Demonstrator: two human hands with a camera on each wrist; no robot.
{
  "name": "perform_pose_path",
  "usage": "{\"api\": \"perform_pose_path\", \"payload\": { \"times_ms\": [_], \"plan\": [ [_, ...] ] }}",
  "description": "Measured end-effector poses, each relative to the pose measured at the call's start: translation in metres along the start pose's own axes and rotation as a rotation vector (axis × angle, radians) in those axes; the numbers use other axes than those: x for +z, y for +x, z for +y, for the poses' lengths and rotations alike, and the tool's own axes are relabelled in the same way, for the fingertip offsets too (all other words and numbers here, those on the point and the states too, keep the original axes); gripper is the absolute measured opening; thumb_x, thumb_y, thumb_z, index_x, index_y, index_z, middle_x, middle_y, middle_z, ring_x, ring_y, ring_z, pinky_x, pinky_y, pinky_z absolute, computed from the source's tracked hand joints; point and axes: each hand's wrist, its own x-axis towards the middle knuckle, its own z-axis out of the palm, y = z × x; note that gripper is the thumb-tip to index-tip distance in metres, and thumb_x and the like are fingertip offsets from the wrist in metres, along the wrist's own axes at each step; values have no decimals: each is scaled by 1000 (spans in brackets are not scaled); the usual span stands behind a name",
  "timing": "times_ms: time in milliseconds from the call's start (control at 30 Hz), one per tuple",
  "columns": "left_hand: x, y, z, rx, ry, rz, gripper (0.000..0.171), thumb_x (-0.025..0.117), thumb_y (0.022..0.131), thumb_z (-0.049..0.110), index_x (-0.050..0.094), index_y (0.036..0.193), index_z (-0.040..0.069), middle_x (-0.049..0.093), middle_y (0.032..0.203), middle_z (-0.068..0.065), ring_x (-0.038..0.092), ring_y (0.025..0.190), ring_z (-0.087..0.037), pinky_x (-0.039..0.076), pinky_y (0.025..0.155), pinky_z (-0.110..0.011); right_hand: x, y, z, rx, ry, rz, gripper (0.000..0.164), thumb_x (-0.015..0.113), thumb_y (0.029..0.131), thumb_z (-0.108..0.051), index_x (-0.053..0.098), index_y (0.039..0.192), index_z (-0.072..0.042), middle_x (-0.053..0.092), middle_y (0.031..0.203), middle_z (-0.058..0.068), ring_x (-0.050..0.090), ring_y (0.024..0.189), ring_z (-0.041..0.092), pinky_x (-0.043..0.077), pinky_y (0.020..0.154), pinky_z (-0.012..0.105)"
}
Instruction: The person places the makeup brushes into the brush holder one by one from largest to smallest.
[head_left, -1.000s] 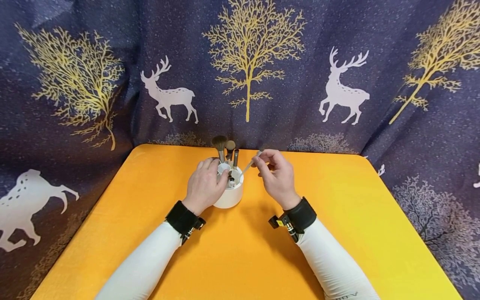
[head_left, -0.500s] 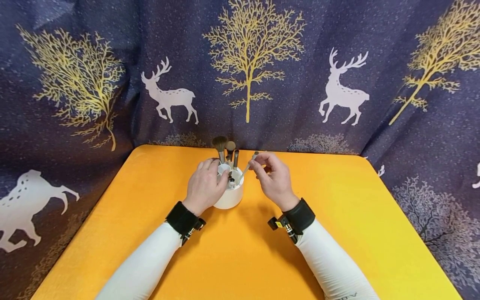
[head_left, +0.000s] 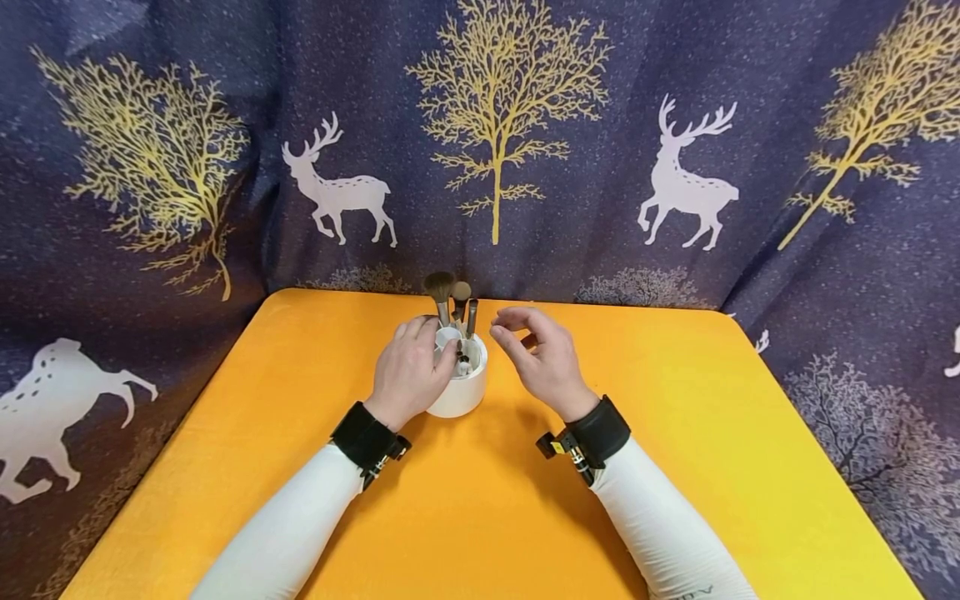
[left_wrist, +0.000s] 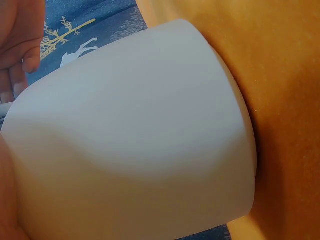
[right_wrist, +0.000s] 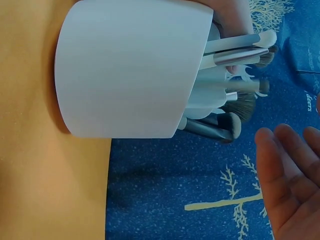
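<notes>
A white round makeup brush holder (head_left: 457,397) stands near the table's far side, its slanted rim and inner compartments showing. My left hand (head_left: 408,371) grips its left side, thumb over the rim and the other fingers behind, partly hidden. Makeup brushes rise from it, among them a big fluffy brush (head_left: 439,287), a round-headed brush (head_left: 461,292) and a narrow dark brush (head_left: 472,317). In the right wrist view one makeup brush (right_wrist: 250,86) in the holder looks blurred. Just right of the holder, my right hand (head_left: 546,358) is raised, fingers bent loosely, holding nothing and apart from the brushes.
An orange-yellow cloth (head_left: 465,517) covers the table. Behind and beside it hangs a dark blue curtain (head_left: 570,208) with deer and trees. Each wrist wears a black camera band (head_left: 600,433).
My right hand has let go of the thin makeup brush it pinched, after moving slightly left. That brush no longer leans out toward the hand. The left hand and holder stay put.
</notes>
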Motion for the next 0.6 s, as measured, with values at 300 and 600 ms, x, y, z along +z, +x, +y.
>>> {"api": "perform_pose_path", "payload": {
  "times_ms": [300,600],
  "plan": [
    [3,0,-2,7,4,12,63,35,102,49,60,125,-4,60,122,-18,53,104,-32,49,85,-44,-1,2,7,21,-56,9,27,61,98,-36,64,117,-17,67,108,-10,61,94,7,53,68,30],
    [-3,1,0,-10,-14,-12,63,36,101,48,59,126,-5,58,127,-20,52,112,-34,46,92,-48,-8,4,17,29,-216,-15,33,61,97,-36,60,120,-12,65,107,0,62,91,13,54,71,31]
  ]
}}
